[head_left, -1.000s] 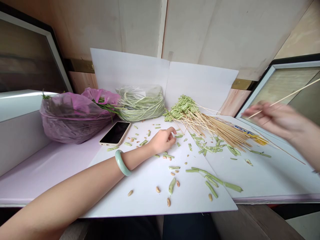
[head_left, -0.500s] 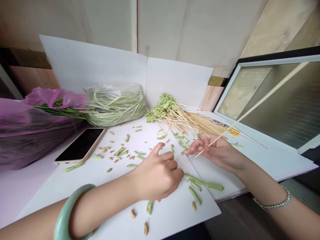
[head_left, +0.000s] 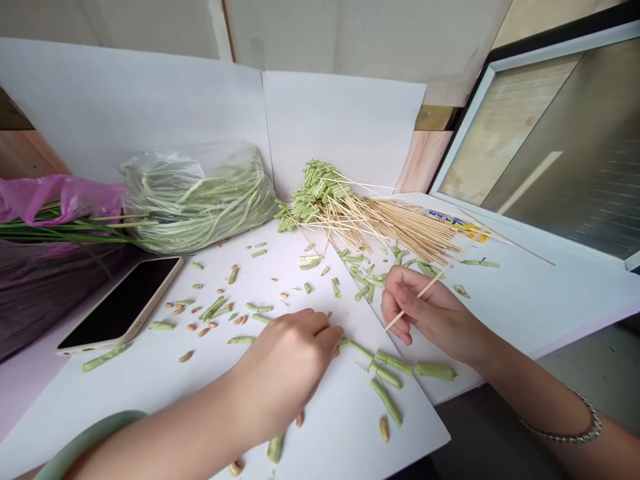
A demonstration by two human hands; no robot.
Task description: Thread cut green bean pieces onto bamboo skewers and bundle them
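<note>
My right hand grips a thin bamboo skewer, its tip pointing down and left over the white paper. My left hand is curled with its fingertips pinched down on a long green bean piece lying on the paper. More cut bean pieces lie just right of it, under my right hand. Behind, a heap of skewers threaded with bean pieces fans out beside loose bamboo skewers.
A clear bag of long beans sits at the back left, with a pink bag of greens beside it. A phone lies face up at left. Bean bits and seeds are scattered over the paper. A framed panel stands at right.
My right hand came in from the far right with the skewer and lowered to the paper. My left hand drew back toward me and pinched down on a bean piece. The camera moved closer.
</note>
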